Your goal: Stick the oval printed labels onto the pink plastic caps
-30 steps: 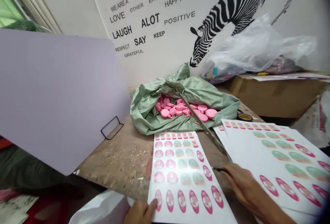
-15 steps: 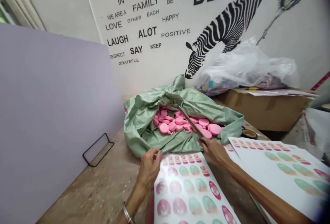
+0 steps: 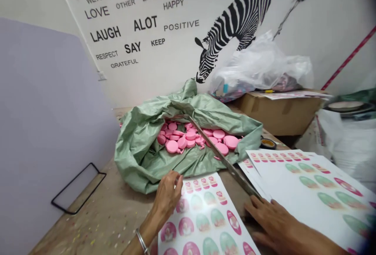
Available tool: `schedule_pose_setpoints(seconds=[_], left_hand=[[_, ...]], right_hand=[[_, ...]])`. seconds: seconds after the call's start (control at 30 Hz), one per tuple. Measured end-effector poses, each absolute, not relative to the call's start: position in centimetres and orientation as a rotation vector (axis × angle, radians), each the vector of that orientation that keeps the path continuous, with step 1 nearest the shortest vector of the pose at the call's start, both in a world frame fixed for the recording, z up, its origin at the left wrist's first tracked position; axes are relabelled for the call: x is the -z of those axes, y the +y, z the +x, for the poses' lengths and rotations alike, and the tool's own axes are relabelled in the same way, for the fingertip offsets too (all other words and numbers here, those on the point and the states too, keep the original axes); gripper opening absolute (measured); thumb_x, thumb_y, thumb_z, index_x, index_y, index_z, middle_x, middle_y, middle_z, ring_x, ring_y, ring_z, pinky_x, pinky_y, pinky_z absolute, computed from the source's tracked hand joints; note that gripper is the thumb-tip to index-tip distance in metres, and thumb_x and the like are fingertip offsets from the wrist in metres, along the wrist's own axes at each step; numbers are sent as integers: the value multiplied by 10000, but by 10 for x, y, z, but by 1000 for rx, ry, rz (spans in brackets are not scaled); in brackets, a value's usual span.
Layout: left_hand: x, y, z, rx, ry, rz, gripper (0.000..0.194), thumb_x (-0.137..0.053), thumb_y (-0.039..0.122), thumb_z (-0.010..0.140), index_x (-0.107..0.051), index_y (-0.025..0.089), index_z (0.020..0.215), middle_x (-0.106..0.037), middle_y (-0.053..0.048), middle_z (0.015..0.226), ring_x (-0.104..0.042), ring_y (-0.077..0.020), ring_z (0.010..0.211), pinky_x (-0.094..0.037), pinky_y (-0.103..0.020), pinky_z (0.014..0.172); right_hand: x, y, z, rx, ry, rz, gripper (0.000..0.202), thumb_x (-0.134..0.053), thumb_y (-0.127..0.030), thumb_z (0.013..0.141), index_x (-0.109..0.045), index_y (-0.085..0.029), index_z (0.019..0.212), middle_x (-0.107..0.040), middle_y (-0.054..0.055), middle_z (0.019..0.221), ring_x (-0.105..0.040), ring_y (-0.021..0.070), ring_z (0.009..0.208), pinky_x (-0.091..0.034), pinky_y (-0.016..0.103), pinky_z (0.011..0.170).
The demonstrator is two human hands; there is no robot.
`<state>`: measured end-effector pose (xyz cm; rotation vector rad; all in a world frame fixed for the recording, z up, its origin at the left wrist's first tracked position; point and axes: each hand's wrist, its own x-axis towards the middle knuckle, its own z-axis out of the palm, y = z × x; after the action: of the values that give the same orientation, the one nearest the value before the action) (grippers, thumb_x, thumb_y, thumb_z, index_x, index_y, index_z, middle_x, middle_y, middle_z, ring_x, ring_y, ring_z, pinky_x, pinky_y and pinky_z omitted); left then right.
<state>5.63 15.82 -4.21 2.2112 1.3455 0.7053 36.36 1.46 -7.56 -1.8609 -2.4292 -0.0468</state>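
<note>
Fingertips of left hand point(image 3: 168, 193) pinch together at the top-left corner of the sticker sheet point(image 3: 205, 219), thumb and forefinger closed on its edge; a metal bangle point(image 3: 141, 241) sits on that wrist. Sheet lies flat on the wooden table point(image 3: 105, 216), its rows of pink and green oval stickers running toward the camera, its top edge just beside the green bag point(image 3: 141, 161).

Right hand point(image 3: 273, 223) lies palm-down on the table between the sheet and a stack of larger sticker sheets point(image 3: 311, 184), fingers spread flat, gripping nothing that can be seen. Its fingertips touch or nearly touch the near end of a long metal blade point(image 3: 223, 157); cannot tell which. Blade runs diagonally up from the hand across the bag's mouth.

Green bag is open, pink round caps point(image 3: 190, 137) heaped inside. Roll of tape point(image 3: 268, 143) just behind the bag's right edge. Cardboard box point(image 3: 282, 114) further back, a clear plastic bag point(image 3: 261, 67) on top. Lilac board point(image 3: 44, 129) stands at left on a black wire stand point(image 3: 78, 188). Wall behind carries a zebra decal point(image 3: 237, 20) and printed words
</note>
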Motion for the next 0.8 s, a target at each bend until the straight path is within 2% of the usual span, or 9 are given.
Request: schedule_pose_setpoints(seconds=[0.03, 0.07, 0.1, 0.17, 0.2, 0.33, 0.47, 0.6, 0.8], left_hand=[[43, 156, 58, -699, 1348, 2223, 320, -391, 295, 912, -592, 162, 700, -604, -48, 698, -548, -168, 665, -359, -294, 665], [43, 154, 59, -694, 1351, 2233, 315, -392, 292, 910, -588, 163, 700, -605, -50, 699, -552, -169, 664, -359, -294, 665], [43, 152, 60, -684, 1350, 2239, 307, -393, 289, 910, -587, 163, 707, -609, -53, 704, -559, -171, 668, -361, -293, 665], [39, 146, 61, -657, 1348, 2242, 293, -389, 286, 909, -588, 166, 730, -620, -60, 726, -574, -174, 686, -368, -291, 670], [38, 143, 62, -644, 1345, 2240, 289, -385, 286, 910, -589, 167, 743, -626, -64, 740, -581, -176, 697, -372, -292, 675], [33, 128, 60, -613, 1271, 2227, 310, -374, 322, 918, -592, 172, 757, -630, -71, 770, -586, -184, 715, -395, -301, 695], [36, 124, 50, -674, 1247, 2180, 330, -388, 369, 913, -604, 176, 753, -621, -62, 741, -580, -185, 689, -411, -303, 690], [41, 125, 53, -690, 1229, 2124, 346, -403, 397, 898, -626, 176, 753, -620, -56, 724, -582, -189, 674, -419, -299, 672], [46, 119, 58, -688, 1228, 2096, 376, -399, 433, 894, -625, 176, 738, -639, -63, 712, -602, -199, 677, -440, -301, 671]], right_hand=[[67, 25, 364, 8, -2440, -1860, 289, -596, -383, 807, -632, -250, 1062, -684, 124, 1046, -674, 275, 842, -485, 373, 692], [58, 39, 363, -4, -2386, -1950, 218, -542, -353, 852, -629, -227, 1007, -684, 114, 978, -665, 241, 740, -466, 349, 649], [50, 56, 361, 58, -2276, -2052, 206, -469, -319, 900, -620, -202, 978, -674, 125, 956, -654, 237, 733, -449, 344, 650], [39, 94, 355, 226, -2037, -2151, 275, -469, -356, 923, -577, -158, 1079, -643, 178, 1051, -630, 295, 937, -429, 373, 748], [37, 112, 351, 188, -1957, -2201, 315, -501, -361, 914, -549, -138, 1130, -632, 196, 1089, -616, 308, 988, -416, 367, 762], [42, 148, 343, -58, -1857, -2268, 236, -401, -293, 966, -569, -128, 942, -683, 135, 899, -653, 234, 838, -365, 284, 664], [37, 116, 349, -41, -1823, -2255, 246, -340, -266, 976, -556, -154, 941, -689, 103, 944, -648, 195, 812, -342, 272, 649], [15, 57, 375, -6, -1685, -2325, 253, -329, -306, 969, -551, -187, 939, -688, 63, 848, -646, 192, 737, -344, 266, 605], [8, 0, 434, 463, -1473, -2442, 287, -322, -314, 944, -568, -181, 878, -677, 96, 819, -635, 213, 655, -302, 272, 491]])
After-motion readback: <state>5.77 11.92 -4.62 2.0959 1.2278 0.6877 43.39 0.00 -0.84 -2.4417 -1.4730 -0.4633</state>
